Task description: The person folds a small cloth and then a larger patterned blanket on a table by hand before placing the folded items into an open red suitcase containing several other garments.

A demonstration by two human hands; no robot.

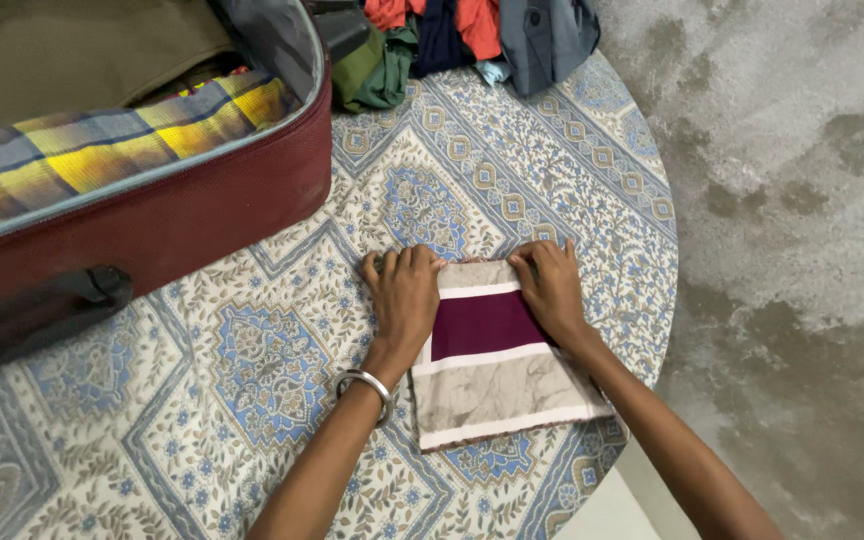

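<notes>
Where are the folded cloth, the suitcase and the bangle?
folded cloth (482, 325): head view, on its maroon stripe.
suitcase (202, 205): head view, on its dark red side wall.
bangle (367, 381): head view, on the metal band at the left wrist.

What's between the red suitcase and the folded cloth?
Only bare patterned tablecloth lies between the suitcase and the folded cloth, as the head view shows.

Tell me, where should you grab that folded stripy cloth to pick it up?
Probably by its two long side edges, one hand from each side. The folded cloth lies flat on the patterned table cover; the left hand and right hand already press its far corners. A grip under both sides should keep the fold together.
</notes>
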